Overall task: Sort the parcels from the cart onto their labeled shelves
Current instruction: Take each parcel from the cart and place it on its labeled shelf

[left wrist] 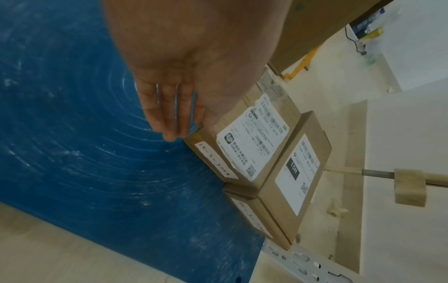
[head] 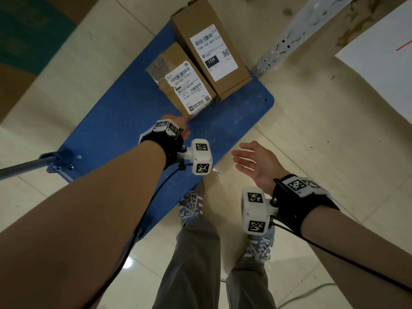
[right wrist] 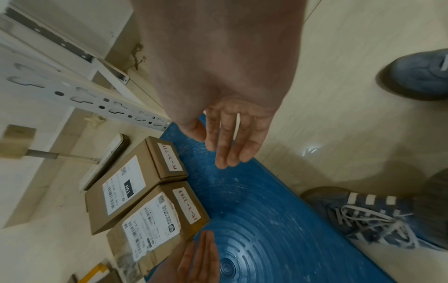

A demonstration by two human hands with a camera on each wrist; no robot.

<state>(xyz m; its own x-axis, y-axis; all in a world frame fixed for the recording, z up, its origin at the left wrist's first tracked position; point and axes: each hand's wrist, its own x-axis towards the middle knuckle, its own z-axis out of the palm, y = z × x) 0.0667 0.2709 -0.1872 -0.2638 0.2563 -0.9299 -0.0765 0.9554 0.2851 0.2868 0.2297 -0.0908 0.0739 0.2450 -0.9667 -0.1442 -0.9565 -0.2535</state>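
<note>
On the blue cart (head: 116, 121), left hand (left wrist: 169, 107) fingers straight beside the smaller parcel's (head: 189, 85) corner; right hand (head: 252, 163) spread, empty.

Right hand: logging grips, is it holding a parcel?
No, the right hand hangs open above the floor, apart from both parcels on the cart.

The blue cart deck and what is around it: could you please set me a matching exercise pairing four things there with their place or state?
Things:
1. Brown cardboard parcel with black 15H label
2. Smaller brown cardboard parcel with wrinkled white label
3. Left hand
4. Right hand

Places or states:
A. Open, beside the cart's edge
B. Fingers straight, at a parcel's corner
C. Nearest the grey slotted shelf post
D. Between the other parcel and open blue cart deck

Pairs: 1-C, 2-D, 3-B, 4-A
</note>
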